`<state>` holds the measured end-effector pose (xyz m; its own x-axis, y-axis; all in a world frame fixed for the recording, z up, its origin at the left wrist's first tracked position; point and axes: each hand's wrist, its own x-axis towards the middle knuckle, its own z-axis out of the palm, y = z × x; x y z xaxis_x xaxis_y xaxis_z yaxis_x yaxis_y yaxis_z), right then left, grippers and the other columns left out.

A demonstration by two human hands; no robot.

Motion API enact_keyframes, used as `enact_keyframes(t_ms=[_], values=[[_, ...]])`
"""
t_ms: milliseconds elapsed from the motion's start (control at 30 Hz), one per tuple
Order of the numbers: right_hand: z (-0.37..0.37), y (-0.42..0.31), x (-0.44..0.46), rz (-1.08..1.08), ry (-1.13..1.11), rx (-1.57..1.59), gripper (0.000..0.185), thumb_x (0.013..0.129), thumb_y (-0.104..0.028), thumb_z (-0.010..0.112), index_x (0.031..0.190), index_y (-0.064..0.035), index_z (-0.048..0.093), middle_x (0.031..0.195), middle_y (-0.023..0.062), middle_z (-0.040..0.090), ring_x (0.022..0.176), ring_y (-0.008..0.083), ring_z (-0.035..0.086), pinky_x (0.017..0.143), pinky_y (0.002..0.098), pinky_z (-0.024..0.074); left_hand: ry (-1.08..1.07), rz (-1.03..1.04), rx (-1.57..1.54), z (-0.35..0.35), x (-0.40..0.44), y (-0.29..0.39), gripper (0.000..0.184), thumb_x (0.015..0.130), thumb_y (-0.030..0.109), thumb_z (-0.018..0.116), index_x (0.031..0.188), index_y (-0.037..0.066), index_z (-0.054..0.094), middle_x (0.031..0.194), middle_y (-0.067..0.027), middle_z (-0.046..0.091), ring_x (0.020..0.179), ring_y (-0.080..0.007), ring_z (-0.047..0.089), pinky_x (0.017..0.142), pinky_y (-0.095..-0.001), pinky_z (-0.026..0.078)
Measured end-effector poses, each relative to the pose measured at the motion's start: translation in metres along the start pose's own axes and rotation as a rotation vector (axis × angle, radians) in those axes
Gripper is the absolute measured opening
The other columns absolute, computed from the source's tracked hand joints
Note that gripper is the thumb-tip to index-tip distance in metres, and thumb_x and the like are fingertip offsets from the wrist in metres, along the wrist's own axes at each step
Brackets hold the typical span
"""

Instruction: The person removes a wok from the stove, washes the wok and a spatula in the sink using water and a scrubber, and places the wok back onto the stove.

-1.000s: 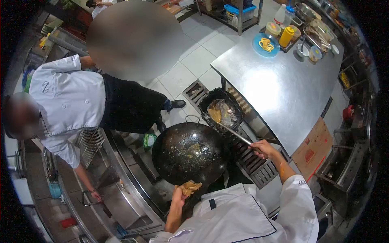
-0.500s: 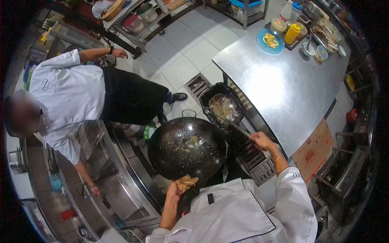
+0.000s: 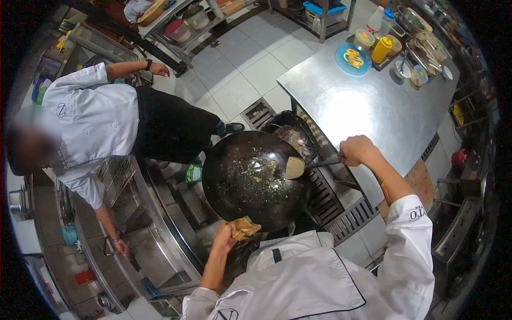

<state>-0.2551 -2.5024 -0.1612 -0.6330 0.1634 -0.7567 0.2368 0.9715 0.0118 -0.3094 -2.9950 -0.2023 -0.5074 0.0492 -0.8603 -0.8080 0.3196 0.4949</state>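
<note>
A large dark wok (image 3: 245, 181) with food scraps stuck to its inside is in front of me. My left hand (image 3: 224, 237) grips its near rim through a folded tan cloth (image 3: 245, 228). My right hand (image 3: 356, 151) is closed round the handle of a metal spatula (image 3: 295, 168), whose wide blade lies over the wok's right side. Beyond the wok, partly covered by it, is a black-lined bin (image 3: 295, 133) with scraps and plastic in it.
A co-worker in a white jacket (image 3: 98, 120) stands at the left by a steel counter (image 3: 165, 234). At the right is a steel table (image 3: 368, 112) bearing a blue plate (image 3: 344, 65) and a yellow bottle (image 3: 381, 49). Floor grates (image 3: 349, 221) lie below the table.
The spatula has moved from the bin to over the wok, and my right hand has risen with it. The wok has shifted up and right, now overlapping the bin. Another person has left the view.
</note>
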Motion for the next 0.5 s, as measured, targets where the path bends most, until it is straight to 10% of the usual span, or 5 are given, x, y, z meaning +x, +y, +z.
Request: enact_keyframes(t_ms=[500], values=[[0.117, -0.057, 0.079, -0.441, 0.225, 1.026, 0.038, 0.091, -0.028, 0.068, 0.129, -0.0228, 0.067, 0.071, 0.0035, 0.069, 0.062, 0.0107, 0.059, 0.060, 0.0302, 0.0461, 0.044, 0.087, 0.175, -0.019, 0.027, 0.010, 0.016, 0.080, 0.006, 0.053, 0.092, -0.002, 0.061, 0.082, -0.0075, 0.063, 0.069, -0.0194, 0.063, 0.059, -0.0330, 0.051]])
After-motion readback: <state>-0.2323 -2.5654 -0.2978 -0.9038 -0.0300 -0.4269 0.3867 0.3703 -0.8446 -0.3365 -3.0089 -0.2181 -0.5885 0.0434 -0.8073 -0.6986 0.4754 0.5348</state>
